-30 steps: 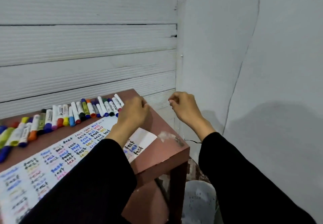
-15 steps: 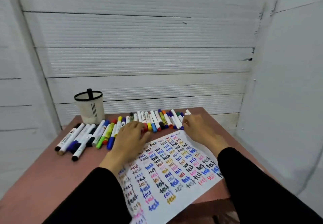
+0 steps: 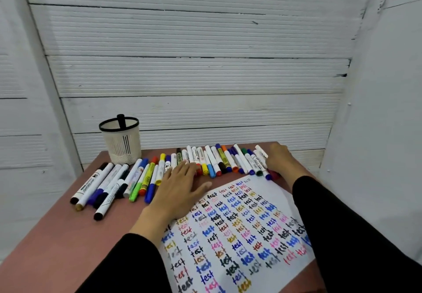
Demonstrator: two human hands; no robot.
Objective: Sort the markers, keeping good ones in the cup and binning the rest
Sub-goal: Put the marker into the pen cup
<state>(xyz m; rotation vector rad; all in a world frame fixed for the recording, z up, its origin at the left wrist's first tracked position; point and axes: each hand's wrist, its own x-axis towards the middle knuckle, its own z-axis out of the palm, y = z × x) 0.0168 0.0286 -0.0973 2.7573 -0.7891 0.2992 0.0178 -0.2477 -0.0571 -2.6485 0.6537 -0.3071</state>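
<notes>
A long row of capped markers point(image 3: 214, 161) in many colours lies across the far half of the brown table point(image 3: 57, 235). At the back left stands a white mesh cup point(image 3: 120, 140) with a black rim and one black marker point(image 3: 121, 120) upright in it. My left hand point(image 3: 180, 188) lies flat with straight fingers, its fingertips over the middle of the row and its palm on the top edge of the test sheet point(image 3: 239, 235). At the right end of the row my right hand point(image 3: 279, 160) curls its fingers onto the last markers; whether it pinches one is hidden.
The white paper test sheet, covered in coloured "test" scribbles, takes up the near right of the table. White ribbed wall panels close in behind and on the right. Bare table surface shows at the near left. No bin is in view.
The view swung left from the table's right edge to the whole tabletop. Both hands came from the air past the corner to the marker row, the left flattening out.
</notes>
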